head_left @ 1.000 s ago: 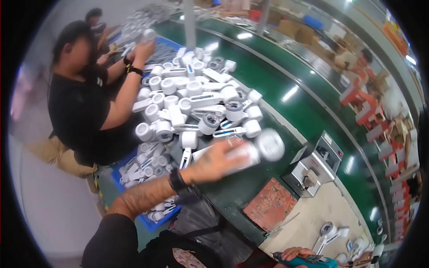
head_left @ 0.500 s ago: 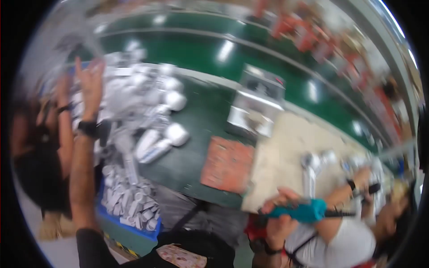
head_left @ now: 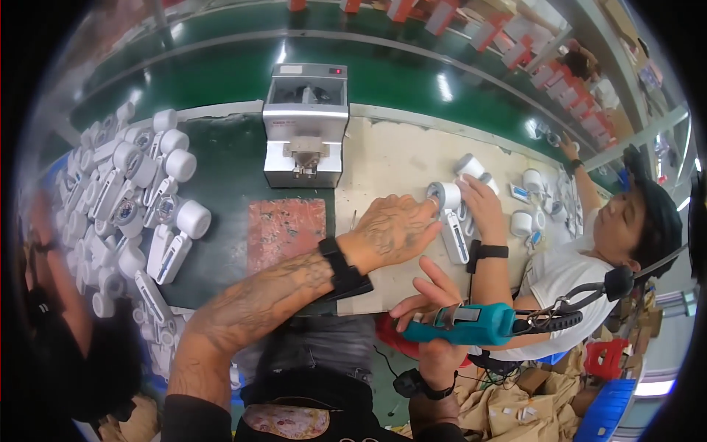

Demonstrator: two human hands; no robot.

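My left hand (head_left: 390, 228) reaches across the table, its thumb apart from its fingers. Its fingertips are at the rim of a white part with a round head (head_left: 444, 196) and a stick-like handle; whether they press on it I cannot tell. A co-worker's hand (head_left: 484, 210) is at the other side of that head. In my right hand (head_left: 438, 357) is a teal electric screwdriver (head_left: 471, 325), lying sideways with fingers wrapped round its body. A cable runs from its right end.
Many similar white parts (head_left: 118, 191) are heaped at the left. A silver metal machine (head_left: 305, 132) stands at the back middle, behind a worn red mat (head_left: 283, 232). A co-worker (head_left: 589, 258) sits at the right near more white parts (head_left: 534, 180); another person's arm shows at the far left.
My left hand has come from the heap at the left across to the white part at the right. The view has turned and sharpened. The screwdriver has stayed in my right hand.
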